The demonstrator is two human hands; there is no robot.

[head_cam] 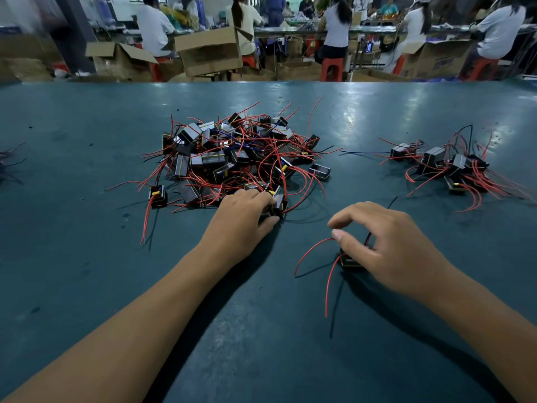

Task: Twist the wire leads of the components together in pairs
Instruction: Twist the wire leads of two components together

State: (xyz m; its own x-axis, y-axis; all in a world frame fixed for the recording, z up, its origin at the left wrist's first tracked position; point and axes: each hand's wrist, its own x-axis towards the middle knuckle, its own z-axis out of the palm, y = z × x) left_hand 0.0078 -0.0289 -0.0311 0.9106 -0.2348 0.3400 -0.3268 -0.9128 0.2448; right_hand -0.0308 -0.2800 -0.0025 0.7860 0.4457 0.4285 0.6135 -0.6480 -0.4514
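The left hand (242, 212) grips one small black component (277, 206) at the near right edge of the big pile (232, 158), fingers curled round it. The right hand (380, 239) has its fingers bent over a second component (350, 260) lying on the green table (87, 199) apart from the pile; its thumb presses a red lead (312, 250), but whether the fingers actually clasp the body cannot be told. Two red leads trail from that component, one arching left, the other (328, 289) running toward the near edge. The pile holds too many tangled components to count. One loose component (157, 196) sits just left of it, and a smaller cluster (447, 167) lies well apart to the right, its leads fanning rightward.
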